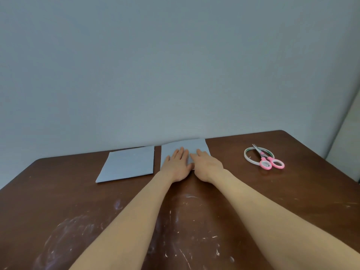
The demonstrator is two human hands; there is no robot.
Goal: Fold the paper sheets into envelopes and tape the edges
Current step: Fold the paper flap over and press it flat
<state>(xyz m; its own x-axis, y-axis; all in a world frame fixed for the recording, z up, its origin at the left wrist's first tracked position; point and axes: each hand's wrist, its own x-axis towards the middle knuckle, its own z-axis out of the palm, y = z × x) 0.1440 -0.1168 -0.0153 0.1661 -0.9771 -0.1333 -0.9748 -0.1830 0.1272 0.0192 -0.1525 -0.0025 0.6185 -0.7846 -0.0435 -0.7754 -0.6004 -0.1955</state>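
Pressing sheet (pixel 187 144): left hand (pixel 177 165), right hand (pixel 208 166)

Your brown tabletop (pixel 58 201) against a plain wall (pixel 175 65)

You face a pale blue-grey wall that fills the upper half of your view, softly and evenly lit. The dark brown tabletop runs right up to it, its far right corner rounded and its near surface streaked with whitish scuff marks (pixel 185 221). At the far right a lighter, off-white panel (pixel 348 149) stands beside the wall.
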